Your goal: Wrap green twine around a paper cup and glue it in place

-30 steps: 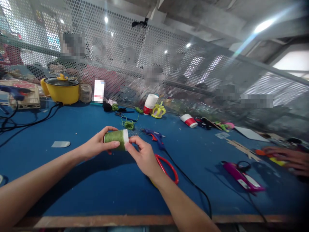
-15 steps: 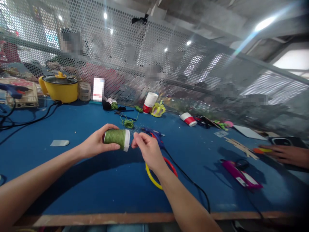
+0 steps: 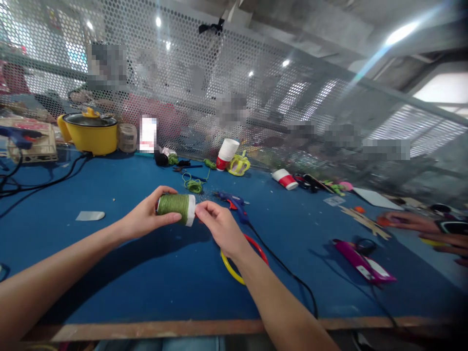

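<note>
A paper cup wrapped in green yarn (image 3: 171, 205) lies sideways above the table, its white rim turned to the right. My left hand (image 3: 155, 209) is closed round it, thumb along the near side and fingers behind. At the rim, my right hand (image 3: 215, 219) has thumb and fingers pressed together, with the tips touching or almost touching the white edge. What they pinch, if anything, is too small to tell. Beyond the hands lies a loose bundle of green yarn (image 3: 193, 185). A blue glue gun (image 3: 237, 207) rests just behind my right hand.
Under my right forearm lies a red and yellow ring (image 3: 228, 267). Stacked paper cups (image 3: 226, 155) and a yellow pot (image 3: 93, 139) stand by the mesh screen. A purple packet (image 3: 361, 263) lies to the right, near a co-worker's hands (image 3: 420, 224). The glue gun's cable crosses the table.
My right hand has moved slightly left, its fingertips now at the cup's rim. My left hand keeps its hold. The co-worker's hands at the right have shifted, and an orange piece now shows there.
</note>
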A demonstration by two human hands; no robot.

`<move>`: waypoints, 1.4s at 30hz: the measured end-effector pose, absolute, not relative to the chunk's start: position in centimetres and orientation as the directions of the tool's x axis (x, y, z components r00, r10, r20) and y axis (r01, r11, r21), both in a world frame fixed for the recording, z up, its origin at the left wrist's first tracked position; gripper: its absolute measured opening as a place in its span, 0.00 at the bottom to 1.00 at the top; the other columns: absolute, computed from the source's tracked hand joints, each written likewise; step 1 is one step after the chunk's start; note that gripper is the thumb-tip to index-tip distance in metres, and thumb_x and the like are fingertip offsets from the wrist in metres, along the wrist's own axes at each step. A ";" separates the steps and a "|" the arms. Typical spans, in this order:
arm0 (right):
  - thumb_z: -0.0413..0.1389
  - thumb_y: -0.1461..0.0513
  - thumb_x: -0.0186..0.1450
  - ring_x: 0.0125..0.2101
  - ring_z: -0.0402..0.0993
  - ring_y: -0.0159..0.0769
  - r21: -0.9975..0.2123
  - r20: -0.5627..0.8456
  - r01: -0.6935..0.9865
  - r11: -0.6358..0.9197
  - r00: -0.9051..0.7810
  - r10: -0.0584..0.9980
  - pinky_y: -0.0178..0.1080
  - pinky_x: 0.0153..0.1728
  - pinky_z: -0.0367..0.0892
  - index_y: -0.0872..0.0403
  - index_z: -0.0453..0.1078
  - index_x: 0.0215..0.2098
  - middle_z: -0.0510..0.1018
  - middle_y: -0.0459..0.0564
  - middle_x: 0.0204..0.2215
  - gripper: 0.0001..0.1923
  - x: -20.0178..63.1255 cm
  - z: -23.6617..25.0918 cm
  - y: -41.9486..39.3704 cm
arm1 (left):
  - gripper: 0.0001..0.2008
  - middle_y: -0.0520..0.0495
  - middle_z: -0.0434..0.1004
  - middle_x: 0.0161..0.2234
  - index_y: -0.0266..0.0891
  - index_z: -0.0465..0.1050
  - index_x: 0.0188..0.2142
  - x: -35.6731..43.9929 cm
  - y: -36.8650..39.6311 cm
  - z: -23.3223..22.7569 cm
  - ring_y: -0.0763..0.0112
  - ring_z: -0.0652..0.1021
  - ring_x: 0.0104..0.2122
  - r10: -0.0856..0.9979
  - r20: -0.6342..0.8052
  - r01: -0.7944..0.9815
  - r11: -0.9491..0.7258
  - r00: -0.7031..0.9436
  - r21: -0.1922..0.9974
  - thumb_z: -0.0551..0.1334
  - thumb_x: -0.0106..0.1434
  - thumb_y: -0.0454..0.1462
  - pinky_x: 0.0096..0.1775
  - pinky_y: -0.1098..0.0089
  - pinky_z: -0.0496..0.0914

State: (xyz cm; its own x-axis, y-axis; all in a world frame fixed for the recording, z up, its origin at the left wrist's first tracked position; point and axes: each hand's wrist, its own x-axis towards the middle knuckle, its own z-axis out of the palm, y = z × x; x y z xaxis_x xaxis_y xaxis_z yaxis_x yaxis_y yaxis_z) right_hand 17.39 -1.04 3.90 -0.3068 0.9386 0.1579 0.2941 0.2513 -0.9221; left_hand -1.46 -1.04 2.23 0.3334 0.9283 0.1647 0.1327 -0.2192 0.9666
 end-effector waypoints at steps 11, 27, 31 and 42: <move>0.52 0.54 0.59 0.24 0.62 0.29 -0.934 0.146 0.277 0.225 -0.279 0.949 0.33 0.27 0.58 0.55 0.67 0.28 0.69 0.44 0.23 0.11 17.2 3.9 -1.2 | 0.24 0.55 0.63 0.29 0.40 0.55 0.44 -1.4 -1.1 2.2 0.76 0.66 0.25 0.940 0.208 0.144 -0.253 0.271 0.957 0.63 0.51 0.41 0.26 0.75 0.63; 0.54 0.56 0.58 0.26 0.65 0.31 -0.909 0.235 0.300 0.288 -0.201 0.951 0.35 0.29 0.61 0.54 0.66 0.29 0.70 0.45 0.25 0.09 17.0 3.7 -1.2 | 0.24 0.51 0.64 0.35 0.39 0.57 0.45 -1.2 -1.1 2.2 0.71 0.69 0.31 0.930 0.323 0.207 -0.356 0.175 0.911 0.63 0.50 0.41 0.31 0.71 0.66; 0.55 0.63 0.56 0.31 0.66 0.33 -0.745 0.484 0.424 0.515 -0.189 0.855 0.37 0.34 0.63 0.52 0.64 0.31 0.71 0.47 0.30 0.05 17.0 3.7 -1.6 | 0.24 0.53 0.64 0.30 0.39 0.57 0.44 -1.1 -1.1 2.1 0.73 0.69 0.28 0.941 0.284 0.182 -0.317 0.185 0.931 0.63 0.51 0.43 0.29 0.72 0.66; 0.53 0.67 0.58 0.35 0.66 0.33 -0.592 0.584 0.451 0.668 -0.331 0.741 0.36 0.35 0.63 0.51 0.62 0.30 0.68 0.47 0.33 0.05 17.1 3.6 -1.9 | 0.22 0.53 0.66 0.28 0.39 0.58 0.42 -1.1 -1.2 2.2 0.74 0.69 0.25 0.950 0.218 0.182 -0.260 0.221 0.948 0.63 0.51 0.44 0.26 0.73 0.65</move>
